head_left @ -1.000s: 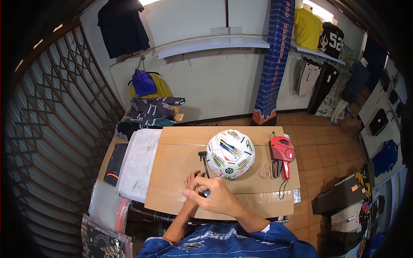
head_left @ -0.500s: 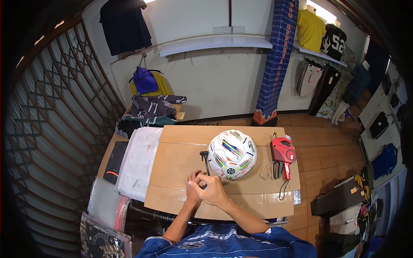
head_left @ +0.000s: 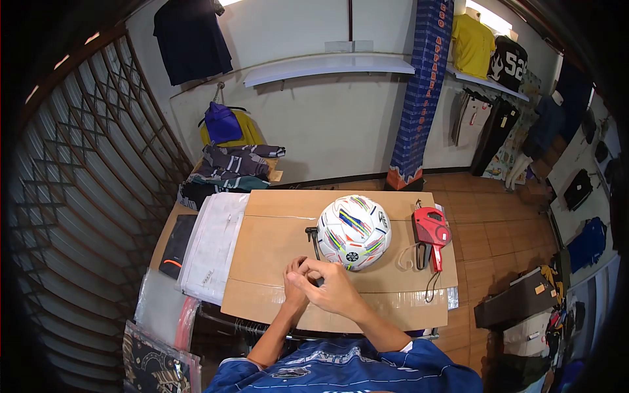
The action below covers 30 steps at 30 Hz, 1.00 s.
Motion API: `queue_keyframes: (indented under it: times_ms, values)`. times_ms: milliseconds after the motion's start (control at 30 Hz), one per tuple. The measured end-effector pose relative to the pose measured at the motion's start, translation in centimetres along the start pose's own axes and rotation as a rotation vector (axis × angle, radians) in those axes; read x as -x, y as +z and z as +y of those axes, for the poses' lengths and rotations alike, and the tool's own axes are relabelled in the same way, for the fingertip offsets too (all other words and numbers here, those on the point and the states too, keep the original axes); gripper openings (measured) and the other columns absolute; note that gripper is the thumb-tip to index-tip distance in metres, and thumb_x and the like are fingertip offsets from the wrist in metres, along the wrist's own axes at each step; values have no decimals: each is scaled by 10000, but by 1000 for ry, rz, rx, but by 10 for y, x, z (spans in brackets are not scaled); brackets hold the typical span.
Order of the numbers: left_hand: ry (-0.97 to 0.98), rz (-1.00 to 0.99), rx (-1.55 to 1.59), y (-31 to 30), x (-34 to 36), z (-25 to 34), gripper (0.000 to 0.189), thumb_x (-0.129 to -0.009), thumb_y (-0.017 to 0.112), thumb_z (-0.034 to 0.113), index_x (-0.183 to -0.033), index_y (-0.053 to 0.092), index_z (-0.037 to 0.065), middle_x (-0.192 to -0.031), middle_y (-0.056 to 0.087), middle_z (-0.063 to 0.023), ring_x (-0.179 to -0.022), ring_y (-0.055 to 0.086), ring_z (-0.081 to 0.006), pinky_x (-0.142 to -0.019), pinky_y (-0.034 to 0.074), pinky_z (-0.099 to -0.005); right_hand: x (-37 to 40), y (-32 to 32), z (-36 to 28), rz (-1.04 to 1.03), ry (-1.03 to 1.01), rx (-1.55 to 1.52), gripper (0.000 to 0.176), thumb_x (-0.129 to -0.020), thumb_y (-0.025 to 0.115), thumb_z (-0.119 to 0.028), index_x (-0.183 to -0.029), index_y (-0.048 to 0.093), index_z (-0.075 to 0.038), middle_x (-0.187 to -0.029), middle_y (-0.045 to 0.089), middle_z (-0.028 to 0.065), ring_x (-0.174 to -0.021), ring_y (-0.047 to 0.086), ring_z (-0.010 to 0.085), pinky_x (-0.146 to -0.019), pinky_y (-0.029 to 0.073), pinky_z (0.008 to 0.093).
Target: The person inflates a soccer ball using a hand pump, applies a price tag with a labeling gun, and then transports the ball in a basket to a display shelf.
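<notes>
My left hand (head_left: 296,281) and my right hand (head_left: 329,286) meet over the cardboard, just in front of a white football (head_left: 354,232) with coloured streaks. Both sets of fingers are curled and pinched together; what they hold, if anything, is hidden between them. A thin black rod with a T-shaped end (head_left: 312,232) reaches from the ball's left side down toward my fingertips. The ball rests on the flattened cardboard (head_left: 275,219) covering the table. To its right lies a red and black price-label gun (head_left: 431,230).
White plastic-wrapped packages (head_left: 213,245) lie left of the cardboard, with a dark packet (head_left: 175,239) beside them. Folded clothes (head_left: 236,160) are piled at the back left. A metal folding gate (head_left: 98,170) runs along the left, and a blue patterned pillar (head_left: 419,98) stands behind.
My two hands have shifted up slightly and my right fingers have moved a little closer over the left. The ball, rod and label gun stay in place.
</notes>
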<state>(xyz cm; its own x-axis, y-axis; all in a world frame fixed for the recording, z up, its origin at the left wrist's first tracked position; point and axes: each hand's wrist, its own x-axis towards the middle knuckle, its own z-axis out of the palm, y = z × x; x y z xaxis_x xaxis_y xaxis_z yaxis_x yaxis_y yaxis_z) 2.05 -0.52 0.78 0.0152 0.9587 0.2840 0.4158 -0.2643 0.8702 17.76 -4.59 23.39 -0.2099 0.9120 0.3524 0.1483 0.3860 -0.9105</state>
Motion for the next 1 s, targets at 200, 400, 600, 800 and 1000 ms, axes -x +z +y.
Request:
queue_keyframes:
  times_ms: [200, 400, 600, 800, 1000]
  values:
    - [151, -36, -474, -8, -8, 23, 444, -882, 746, 343, -1267, 699, 126, -1358, 602, -137, -1298, 531, -367, -1103, 390, -554, -5, -14, -20, -23, -2, -82, 291, -954, 798, -245, -824, 697, -5, -546, 617, 89, -463, 491, 126, -499, 411, 313]
    - [-42, -93, -132, 0, -5, -17, 476, -903, 731, 374, -1311, 687, 133, -1406, 577, -131, -1327, 510, -363, -1127, 369, -552, -6, 12, 37, 15, 73, -66, 287, -960, 783, -228, -812, 681, -3, -523, 551, 101, -466, 423, 108, -477, 366, 325]
    - [81, -52, -383, -5, -3, -6, 458, -919, 712, 349, -1325, 684, 138, -1425, 555, -119, -1347, 490, -345, -1149, 352, -537, 1, 27, 71, 22, 113, -23, 298, -964, 770, -221, -792, 660, -3, -510, 507, 97, -456, 383, 121, -471, 333, 345]
    - [27, -58, -17, -2, -3, -16, 461, -908, 712, 324, -1327, 683, 136, -1424, 552, -116, -1363, 482, -337, -1157, 348, -528, 7, 34, 81, 10, 166, -11, 327, -972, 765, -248, -788, 656, -1, -529, 539, 109, -450, 422, 154, -475, 346, 365]
    - [96, -53, -378, -5, -4, 1, 443, -923, 707, 329, -1316, 686, 125, -1428, 556, -123, -1357, 488, -349, -1141, 360, -531, -1, 15, 37, -9, 104, -38, 352, -976, 773, -302, -819, 690, 3, -555, 615, 112, -471, 502, 153, -504, 415, 336]
